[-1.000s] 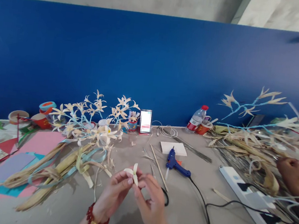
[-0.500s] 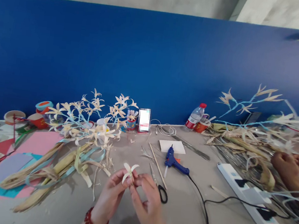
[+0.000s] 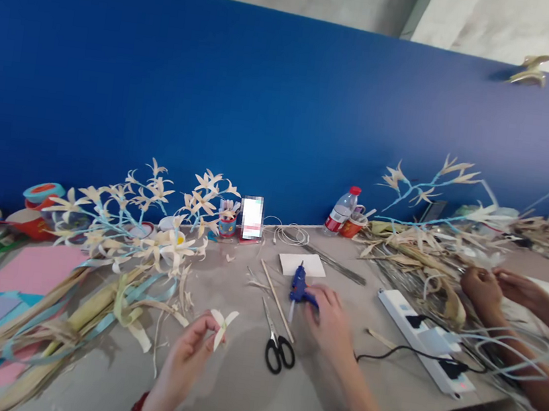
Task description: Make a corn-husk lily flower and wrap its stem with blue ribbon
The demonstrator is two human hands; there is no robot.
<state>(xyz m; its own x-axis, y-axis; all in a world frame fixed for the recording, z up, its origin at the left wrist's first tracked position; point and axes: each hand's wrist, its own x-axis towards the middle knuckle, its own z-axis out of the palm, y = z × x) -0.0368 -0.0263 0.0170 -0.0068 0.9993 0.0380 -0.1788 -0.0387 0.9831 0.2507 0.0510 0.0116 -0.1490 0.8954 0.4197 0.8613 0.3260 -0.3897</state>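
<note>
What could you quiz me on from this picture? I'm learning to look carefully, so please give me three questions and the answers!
1. What is the camera wearer's left hand holding?
2. Fill the gaps: the camera wearer's right hand is at the blue ____ ____.
3. True or false: in the picture, the scissors on the table appear between those two hands.

Key:
1. A pale flower.
2. glue gun.
3. True.
</note>
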